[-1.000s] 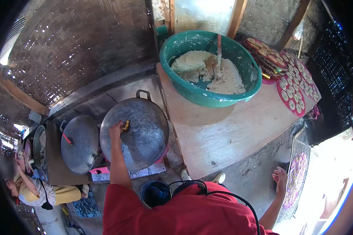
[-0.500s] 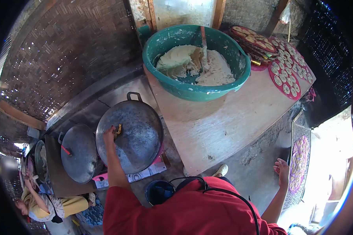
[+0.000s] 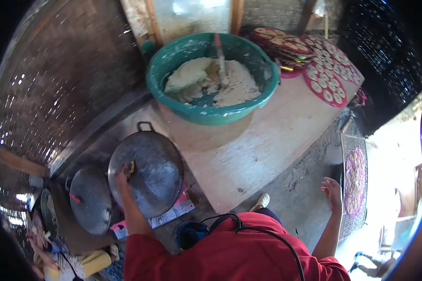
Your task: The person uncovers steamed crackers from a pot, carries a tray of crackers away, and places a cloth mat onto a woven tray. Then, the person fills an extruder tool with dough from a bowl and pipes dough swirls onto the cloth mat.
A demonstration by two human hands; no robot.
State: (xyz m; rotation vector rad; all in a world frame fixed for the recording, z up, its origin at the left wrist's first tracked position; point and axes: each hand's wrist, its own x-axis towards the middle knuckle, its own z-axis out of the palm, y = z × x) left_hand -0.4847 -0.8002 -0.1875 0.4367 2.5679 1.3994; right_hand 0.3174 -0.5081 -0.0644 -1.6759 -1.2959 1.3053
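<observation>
My left hand (image 3: 122, 175) is closed at the yellow handle (image 3: 132, 166) of a large, dark metal lid (image 3: 155, 174). The lid sits over a pan on the stove at the left, and what is under it is hidden. Out to the right, my right hand (image 3: 332, 189) hangs in the air with loosely curled fingers apart and nothing in it. Close to that hand is a wire mesh rack (image 3: 350, 225) bearing a pink sheet (image 3: 355, 180) of round, pale pieces.
A second lidded pan (image 3: 92, 199) stands farther left. On the wooden table (image 3: 229, 168) are a green basin (image 3: 211, 114) of pale dough with a stirring stick (image 3: 219, 51), and stacked round trays (image 3: 286, 44). A blue bucket (image 3: 185, 236) is by my body. Another person (image 3: 70, 267) sits lower left.
My view has shifted, so the basin and table sit farther left. My left hand stays at the lid's handle, and the lid remains on the pan. My right hand has risen slightly.
</observation>
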